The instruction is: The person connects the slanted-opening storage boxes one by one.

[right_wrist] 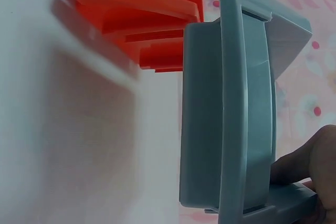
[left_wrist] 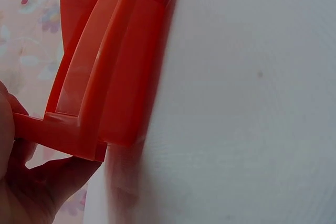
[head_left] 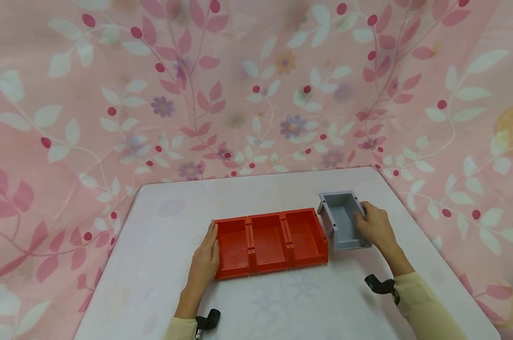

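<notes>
Three red storage bins (head_left: 270, 242) stand joined side by side in a row on the white-covered table. My left hand (head_left: 203, 260) holds the left end of the row, its fingers along the outer wall; in the left wrist view the thumb is at the lower corner of the red end bin (left_wrist: 79, 93). A separate grey bin (head_left: 344, 219) of similar shape is beside the right end of the row, slightly tilted. My right hand (head_left: 376, 227) grips its right side wall, thumb inside. The right wrist view has the grey bin (right_wrist: 233, 114) beside the red bins' end (right_wrist: 142, 3).
The white table (head_left: 167, 236) has its far edge against a pink floral cloth (head_left: 248, 94), which also hangs at both sides. A black wrist-camera mount (head_left: 208, 319) sits at the left wrist, another black mount (head_left: 380, 284) at the right.
</notes>
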`<state>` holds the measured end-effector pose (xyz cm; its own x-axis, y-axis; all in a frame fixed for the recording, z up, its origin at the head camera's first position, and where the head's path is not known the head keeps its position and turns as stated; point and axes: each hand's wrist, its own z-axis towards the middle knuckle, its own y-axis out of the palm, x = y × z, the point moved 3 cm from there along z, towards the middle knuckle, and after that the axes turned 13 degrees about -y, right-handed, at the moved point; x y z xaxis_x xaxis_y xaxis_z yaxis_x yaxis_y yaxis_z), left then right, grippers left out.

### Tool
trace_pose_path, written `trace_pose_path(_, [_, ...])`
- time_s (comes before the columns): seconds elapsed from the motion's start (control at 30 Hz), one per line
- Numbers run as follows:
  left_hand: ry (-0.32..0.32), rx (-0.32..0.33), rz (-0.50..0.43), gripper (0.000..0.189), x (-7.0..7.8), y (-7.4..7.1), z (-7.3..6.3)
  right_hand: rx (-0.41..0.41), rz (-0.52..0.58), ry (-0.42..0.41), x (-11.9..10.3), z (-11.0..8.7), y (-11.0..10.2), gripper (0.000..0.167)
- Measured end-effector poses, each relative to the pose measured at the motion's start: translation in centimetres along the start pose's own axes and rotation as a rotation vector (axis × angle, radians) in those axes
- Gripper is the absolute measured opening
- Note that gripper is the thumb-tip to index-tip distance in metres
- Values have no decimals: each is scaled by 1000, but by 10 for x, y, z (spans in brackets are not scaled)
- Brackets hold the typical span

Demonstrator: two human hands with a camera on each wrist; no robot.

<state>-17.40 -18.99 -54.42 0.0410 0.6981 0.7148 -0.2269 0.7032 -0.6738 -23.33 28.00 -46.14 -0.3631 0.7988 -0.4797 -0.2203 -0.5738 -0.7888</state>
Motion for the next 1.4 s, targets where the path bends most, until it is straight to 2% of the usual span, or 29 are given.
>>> trace_pose_path(0.2, [-22,-23,-22,54,-2,0,0,-17,-1,-1,7,-1,8,30])
trace_pose_path(0.5, [-22,-22,-29,54,-4,1,1,-46,-5,-1,10,-1,11,28])
trace_pose_path(0.83, [-47,-48,-73,57,-4,0,-2,-79,-4,37,14,-3,15,34])
trace_pose_path(1.07, [-42,-35,-52,59,-6,1,-1,-87,-16,60,12,-5,16,37])
trace_pose_path(1.4, [-8,27,-11,57,-2,4,-2,-71,-121,104,10,-8,21,40])
